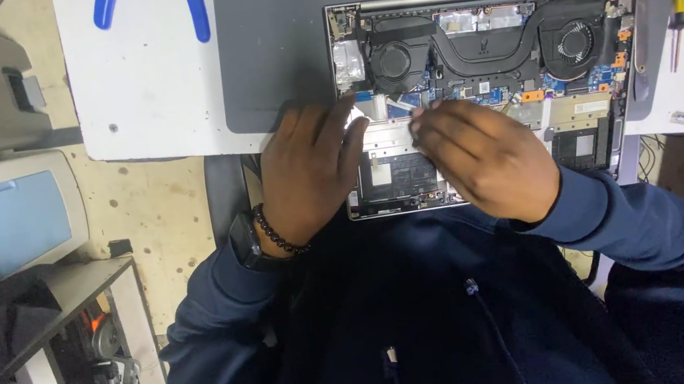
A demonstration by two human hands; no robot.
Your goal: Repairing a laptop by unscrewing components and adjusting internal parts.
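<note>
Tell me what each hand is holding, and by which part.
Left hand rests flat on the open laptop, gripping nothing. Right hand pinches something small at its fingertips; too small to identify.

small white label (484, 88), perhaps, on laptop board (473, 92)

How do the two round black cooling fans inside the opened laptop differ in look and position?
The left round black cooling fan sits nearer the left hand and looks dark, its blades hard to make out. The right round black cooling fan lies farther from both hands, beyond the right hand, and shows pale blades. Both are joined by dark curved heat pipes.
</note>
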